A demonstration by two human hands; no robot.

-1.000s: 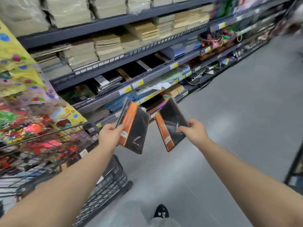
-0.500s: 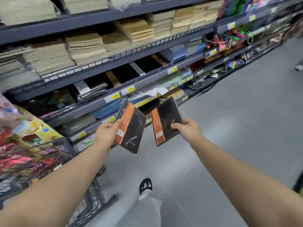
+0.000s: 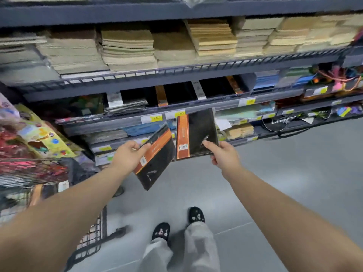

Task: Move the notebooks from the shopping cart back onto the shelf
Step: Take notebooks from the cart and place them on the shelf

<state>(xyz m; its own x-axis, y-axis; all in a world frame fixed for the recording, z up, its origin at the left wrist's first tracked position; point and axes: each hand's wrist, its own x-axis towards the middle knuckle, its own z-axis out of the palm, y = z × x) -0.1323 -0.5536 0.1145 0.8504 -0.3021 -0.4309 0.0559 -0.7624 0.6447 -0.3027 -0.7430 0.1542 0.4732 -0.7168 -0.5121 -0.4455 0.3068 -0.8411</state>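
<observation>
left grip (image 3: 127, 156): held notebook (image 3: 157, 160) | right grip (image 3: 224, 154): held second notebook (image 3: 198, 132) | location: both mid-air, near shelf (image 3: 117, 122) | progress: judged mid-transfer; both out of cart (image 3: 94, 238), neither shelved yet

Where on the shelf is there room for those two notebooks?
Best gap: the dark slot between the orange band and the white band on the middle shelf; notebooks may already lie there, but it looks open above. The tan stacks overhead are packed tight and the cart is heaped. The left hand holds the left notebook, the right hand the right notebook.
</observation>
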